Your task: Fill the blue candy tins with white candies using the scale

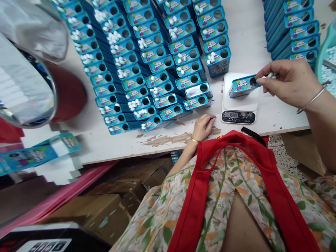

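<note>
A teal candy tin (243, 85) lies on the white platform of a small digital scale (238, 105). My right hand (290, 82) hovers over the tin's round hole, fingers pinched on small white candies. My left hand (204, 126) rests curled on the worn table edge, just left of the scale, with nothing visible in it. Rows of the same teal tins (157, 66) stand to the left, several with white candies heaped on top.
More tins (296, 29) are stacked at the back right beside a teal tub of white candies (328, 63). A red cylinder (69, 92) and a shiny metal container (26, 84) sit at the left. Cardboard boxes (105, 210) lie under the table.
</note>
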The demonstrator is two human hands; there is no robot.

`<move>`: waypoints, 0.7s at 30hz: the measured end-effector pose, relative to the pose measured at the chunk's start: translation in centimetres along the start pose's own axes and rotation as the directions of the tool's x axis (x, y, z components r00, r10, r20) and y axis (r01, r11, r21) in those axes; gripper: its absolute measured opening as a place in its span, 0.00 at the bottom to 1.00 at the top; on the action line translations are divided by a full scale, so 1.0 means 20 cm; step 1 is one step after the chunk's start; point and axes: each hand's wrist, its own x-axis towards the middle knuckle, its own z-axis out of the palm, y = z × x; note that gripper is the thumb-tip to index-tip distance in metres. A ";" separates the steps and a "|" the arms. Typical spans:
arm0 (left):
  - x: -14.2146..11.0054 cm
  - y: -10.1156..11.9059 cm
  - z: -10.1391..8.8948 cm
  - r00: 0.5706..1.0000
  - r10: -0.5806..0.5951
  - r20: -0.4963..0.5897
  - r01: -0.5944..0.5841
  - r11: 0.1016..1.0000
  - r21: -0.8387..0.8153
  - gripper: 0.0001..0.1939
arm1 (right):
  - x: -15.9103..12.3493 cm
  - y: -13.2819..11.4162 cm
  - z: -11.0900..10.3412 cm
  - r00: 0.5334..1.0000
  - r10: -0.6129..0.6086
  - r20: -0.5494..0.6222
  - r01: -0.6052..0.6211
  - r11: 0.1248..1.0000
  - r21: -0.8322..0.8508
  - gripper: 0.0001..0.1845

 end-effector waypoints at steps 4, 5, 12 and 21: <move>-0.01 -0.01 0.01 1.000 -0.015 0.006 0.015 1.000 0.004 0.14 | 0.02 -0.02 0.00 0.999 -0.052 0.011 0.053 0.989 -0.134 0.08; -0.01 0.00 0.00 1.000 -0.012 0.010 0.012 1.000 0.012 0.14 | 0.02 -0.02 0.00 0.998 -0.060 0.009 0.060 0.988 -0.143 0.07; 0.16 0.25 -0.09 0.948 0.285 -0.145 -0.239 0.932 0.274 0.14 | -0.02 0.06 -0.03 0.997 0.077 -0.015 -0.067 0.936 0.345 0.06; 0.99 0.49 -0.09 0.850 0.357 0.387 -0.503 0.769 0.396 0.21 | -0.27 0.53 0.19 0.844 0.536 0.015 -0.326 0.491 0.808 0.32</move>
